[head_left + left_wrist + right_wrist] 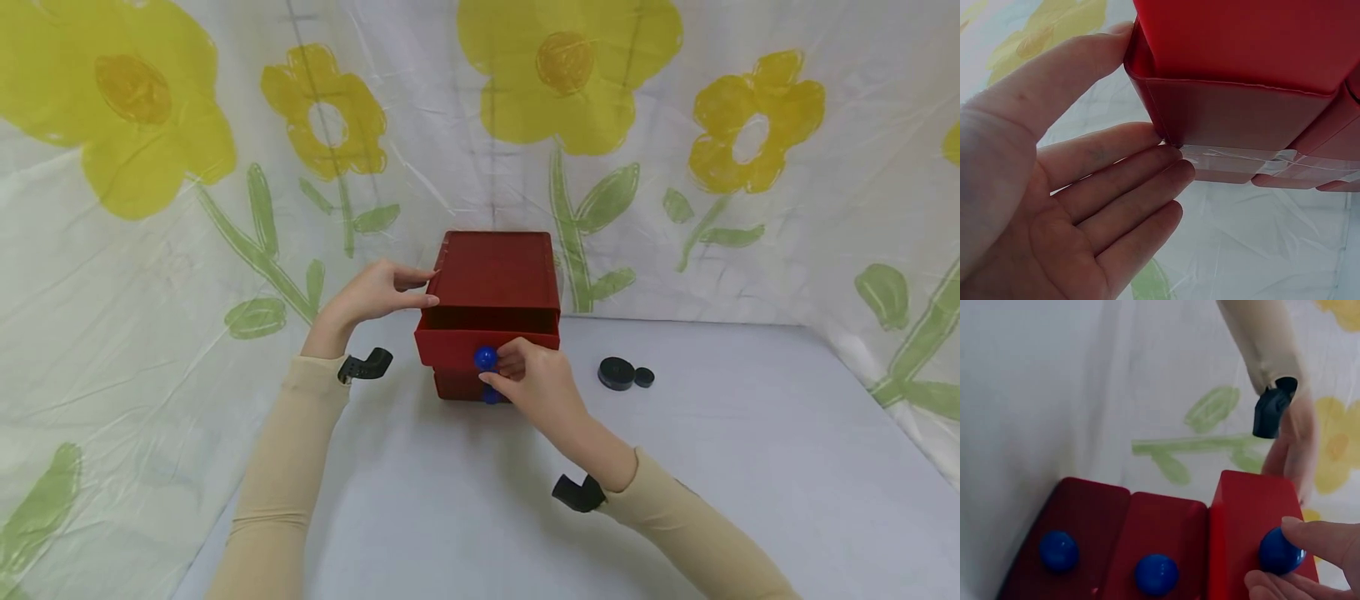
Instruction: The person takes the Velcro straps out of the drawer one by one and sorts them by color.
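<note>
A dark red drawer cabinet stands on the table, three drawers stacked in it. Its top drawer is partly pulled out, leaving a dark gap below the cabinet's top; the contents cannot be made out. My right hand pinches that drawer's round blue knob between thumb and fingers. The two lower drawers sit flush, with a middle knob and a bottom knob. At the cabinet's upper left side is my left hand, its straight fingers and thumb touching the edge.
To the right of the cabinet, a larger black disc and a smaller black disc lie on the white table. A flower-printed curtain hangs close behind. Clear tape runs along the cabinet's side.
</note>
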Available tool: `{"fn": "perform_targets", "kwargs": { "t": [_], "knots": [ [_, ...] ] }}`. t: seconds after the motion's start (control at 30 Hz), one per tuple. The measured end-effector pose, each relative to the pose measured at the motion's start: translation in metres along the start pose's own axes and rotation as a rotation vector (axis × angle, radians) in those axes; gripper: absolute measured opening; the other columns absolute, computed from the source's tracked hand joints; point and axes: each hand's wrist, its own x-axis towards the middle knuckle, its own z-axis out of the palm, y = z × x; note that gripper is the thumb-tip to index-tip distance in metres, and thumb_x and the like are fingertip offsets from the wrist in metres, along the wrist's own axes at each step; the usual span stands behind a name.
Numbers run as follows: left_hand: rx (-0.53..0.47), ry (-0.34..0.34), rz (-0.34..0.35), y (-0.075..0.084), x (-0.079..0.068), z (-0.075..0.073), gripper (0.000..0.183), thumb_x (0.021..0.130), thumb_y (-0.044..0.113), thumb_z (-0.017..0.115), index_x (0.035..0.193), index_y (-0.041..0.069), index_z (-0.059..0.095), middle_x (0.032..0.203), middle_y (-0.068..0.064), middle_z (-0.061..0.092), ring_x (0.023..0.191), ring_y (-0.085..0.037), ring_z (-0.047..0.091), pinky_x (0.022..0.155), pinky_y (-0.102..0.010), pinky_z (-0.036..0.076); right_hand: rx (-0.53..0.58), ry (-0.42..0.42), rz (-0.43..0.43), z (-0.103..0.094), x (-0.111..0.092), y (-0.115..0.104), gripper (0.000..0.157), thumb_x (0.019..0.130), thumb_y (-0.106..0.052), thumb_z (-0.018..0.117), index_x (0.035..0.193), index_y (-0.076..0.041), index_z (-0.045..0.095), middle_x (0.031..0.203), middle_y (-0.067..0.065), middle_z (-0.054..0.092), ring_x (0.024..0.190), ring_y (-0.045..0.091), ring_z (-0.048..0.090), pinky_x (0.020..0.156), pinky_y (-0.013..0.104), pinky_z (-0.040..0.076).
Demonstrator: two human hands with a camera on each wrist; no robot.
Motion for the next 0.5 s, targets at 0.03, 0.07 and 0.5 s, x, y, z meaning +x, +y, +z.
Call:
{"fn": "perform_targets", "kwargs": {
  "t": [0.03,0.07,0.5],
  "knots": [
    [-0.001,-0.002,0.001,0.0,0.0,0.0,0.064,0.078,0.048,0.074,0.132,0.017,0.059,0.128,-0.006,0.062,0.121,-0.024,0.056,0.097,-0.045,0.048,0.001,0.001,0.005,0.001,0.001,0.001,0.03,0.075,-0.023,0.081,0.095,-0.006,0.068,0.087,0.005,0.073,0.071,0.01,0.069,0.066,0.022,0.057],
    [-0.003,-0.004,0.002,0.0,0.0,0.0,0.064,0.078,0.048,0.074,0.132,0.017,0.059,0.128,-0.006,0.062,0.122,-0.024,0.055,0.097,-0.045,0.047,-0.001,0.002,0.009,0.001,0.003,0.001,0.029,0.076,-0.023,0.081,0.096,-0.006,0.068,0.087,0.005,0.073,0.071,0.009,0.069,0.066,0.023,0.057],
    [-0.007,-0.012,-0.002,-0.001,0.0,-0.001,0.064,0.078,0.047,0.074,0.133,0.017,0.058,0.13,-0.006,0.06,0.124,-0.023,0.053,0.099,-0.046,0.046,-0.027,0.037,-0.005,0.007,0.022,0.012,0.027,0.078,-0.024,0.079,0.093,-0.004,0.067,0.085,0.006,0.073,0.071,0.011,0.069,0.065,0.023,0.057]
  ]
}}
